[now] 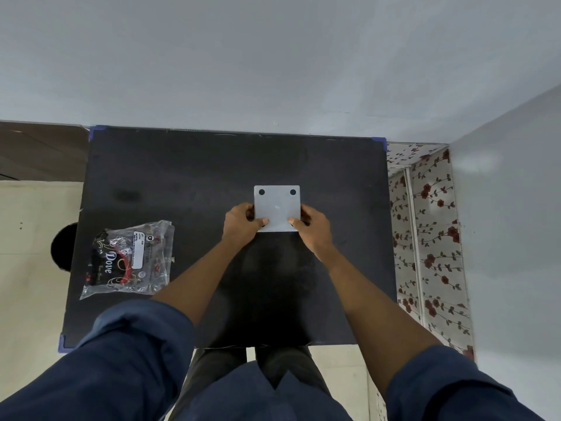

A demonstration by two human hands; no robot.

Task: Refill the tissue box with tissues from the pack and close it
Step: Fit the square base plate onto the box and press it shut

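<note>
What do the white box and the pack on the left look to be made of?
White box: probably matte plastic; its flat face is smooth and uniform, with round black dots at the corners. Pack: thin clear plastic film, crinkled and glinting, with the printed contents showing through.

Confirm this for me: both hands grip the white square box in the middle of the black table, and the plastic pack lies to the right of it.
One thing is wrong. The plastic pack lies to the left of the white box, not the right, as the head view shows. The rest stands: the left hand and right hand both grip the box on the black table.
</note>
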